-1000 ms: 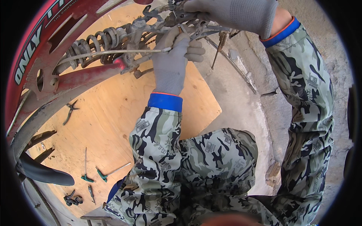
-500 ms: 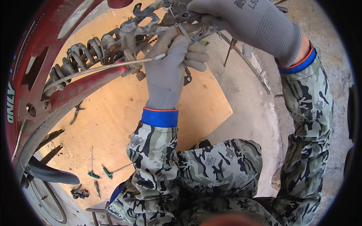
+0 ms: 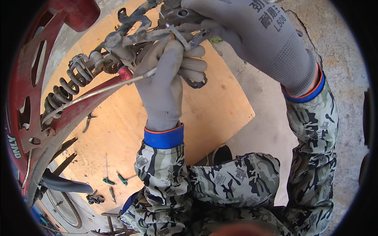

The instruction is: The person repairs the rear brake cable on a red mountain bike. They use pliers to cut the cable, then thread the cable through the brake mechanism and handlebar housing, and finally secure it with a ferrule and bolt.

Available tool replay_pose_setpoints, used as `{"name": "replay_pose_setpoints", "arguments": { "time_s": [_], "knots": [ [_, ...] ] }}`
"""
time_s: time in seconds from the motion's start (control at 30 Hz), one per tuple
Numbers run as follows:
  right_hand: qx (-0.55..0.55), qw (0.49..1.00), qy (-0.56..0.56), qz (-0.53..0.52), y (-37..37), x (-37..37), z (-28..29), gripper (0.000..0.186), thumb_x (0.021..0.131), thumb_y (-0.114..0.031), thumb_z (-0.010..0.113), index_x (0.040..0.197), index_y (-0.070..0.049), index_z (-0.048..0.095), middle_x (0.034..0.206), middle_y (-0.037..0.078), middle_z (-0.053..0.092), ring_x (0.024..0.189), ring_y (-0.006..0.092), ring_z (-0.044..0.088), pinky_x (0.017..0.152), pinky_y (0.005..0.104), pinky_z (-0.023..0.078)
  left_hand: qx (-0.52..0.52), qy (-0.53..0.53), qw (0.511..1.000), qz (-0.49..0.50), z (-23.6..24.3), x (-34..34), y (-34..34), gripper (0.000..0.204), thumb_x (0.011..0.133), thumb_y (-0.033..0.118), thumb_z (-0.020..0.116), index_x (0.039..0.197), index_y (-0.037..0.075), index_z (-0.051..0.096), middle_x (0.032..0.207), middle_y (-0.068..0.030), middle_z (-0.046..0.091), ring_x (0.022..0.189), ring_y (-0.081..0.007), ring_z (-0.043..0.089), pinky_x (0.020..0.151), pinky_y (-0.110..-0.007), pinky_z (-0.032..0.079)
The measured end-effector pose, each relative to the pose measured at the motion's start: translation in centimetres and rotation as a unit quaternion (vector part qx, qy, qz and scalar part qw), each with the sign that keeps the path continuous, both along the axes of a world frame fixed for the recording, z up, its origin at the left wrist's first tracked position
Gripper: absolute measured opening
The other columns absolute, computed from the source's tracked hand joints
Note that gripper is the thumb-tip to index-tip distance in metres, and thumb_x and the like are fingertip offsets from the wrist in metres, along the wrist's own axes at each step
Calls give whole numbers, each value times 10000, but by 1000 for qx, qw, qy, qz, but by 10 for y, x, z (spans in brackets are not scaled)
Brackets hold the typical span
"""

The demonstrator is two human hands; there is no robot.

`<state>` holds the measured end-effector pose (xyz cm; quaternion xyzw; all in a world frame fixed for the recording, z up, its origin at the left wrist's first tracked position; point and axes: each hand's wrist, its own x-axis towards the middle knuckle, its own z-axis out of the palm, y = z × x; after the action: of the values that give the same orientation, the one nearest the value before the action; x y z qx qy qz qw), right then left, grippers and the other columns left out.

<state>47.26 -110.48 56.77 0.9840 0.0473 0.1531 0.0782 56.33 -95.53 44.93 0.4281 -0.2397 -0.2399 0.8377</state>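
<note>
A red bicycle frame (image 3: 29, 86) with a coil-spring shock (image 3: 71, 84) leans in from the left. My left hand (image 3: 163, 78), in a grey glove, is closed below the greasy metal parts at the top. A pale cable housing (image 3: 98, 89) runs from the frame into its grip. Beside the left thumb is a bent silver metal piece (image 3: 179, 37), with a small orange-brown bit next to it. My right hand (image 3: 256, 39), gloved alike, is closed at the dark metal arm (image 3: 183, 16) above; its fingertips are partly hidden.
A wooden board (image 3: 212, 114) lies on the concrete floor (image 3: 252, 137). On it are pliers (image 3: 88, 122), green-handled hex keys (image 3: 123, 179), a small dark tool (image 3: 112, 194) and a derailleur-like part (image 3: 95, 198). A black mudguard (image 3: 65, 183) and bicycle wheel (image 3: 63, 208) stand lower left.
The view has shifted, so the frame and board appear lower. My left hand stays closed with the cable housing, its thumb now straighter upward. The bent silver piece shows more plainly.
</note>
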Motion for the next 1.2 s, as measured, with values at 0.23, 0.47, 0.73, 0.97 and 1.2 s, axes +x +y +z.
{"name": "replay_pose_setpoints", "arguments": {
  "time_s": [0.23, 0.47, 0.73, 0.97, 1.2],
  "knots": [
    [328, 931, -159, -33, 7, -22, -23, 327, 998, -198, 597, 1271, -19, 608, 902, 99, 697, 756, 212, 667, 671, 329, 529, 8, 3, 1000, -25, 9, 0, 6, 414, 1037, 214, 556, 1270, -121, 624, 972, -196, 729, 691, -187, 689, 568, -265, 536],
    [579, 797, -106, -138, 47, -35, -31, 367, 1025, -240, 560, 1239, 51, 622, 836, 58, 665, 645, 80, 583, 565, 225, 452, -13, 39, 999, -20, 8, 4, 14, 397, 1013, 197, 585, 1241, -123, 641, 934, -175, 722, 687, -173, 679, 583, -257, 522],
    [685, 689, -150, -182, 43, -41, -36, 279, 1053, -274, 551, 1062, -12, 647, 791, 51, 663, 607, 90, 598, 535, 227, 466, 5, 44, 999, -24, 10, 3, 5, 415, 1047, 295, 554, 1202, -70, 675, 918, -157, 715, 743, -197, 688, 619, -278, 525],
    [740, 634, -117, -194, 45, -51, -44, 272, 1053, -265, 545, 1044, -6, 629, 786, 52, 666, 579, 88, 583, 521, 221, 460, 29, 60, 996, -50, 8, 8, 2, 441, 1080, 307, 477, 1229, -60, 670, 965, -161, 716, 757, -199, 684, 638, -282, 518],
    [761, 613, -82, -198, 49, -57, -55, 325, 1049, -279, 548, 1135, 26, 621, 783, 54, 659, 579, 89, 572, 519, 224, 457, 96, 30, 994, -52, 11, 9, 12, 498, 1089, 356, 439, 1238, -79, 630, 927, -169, 707, 756, -206, 656, 665, -311, 525]
  ]
}}
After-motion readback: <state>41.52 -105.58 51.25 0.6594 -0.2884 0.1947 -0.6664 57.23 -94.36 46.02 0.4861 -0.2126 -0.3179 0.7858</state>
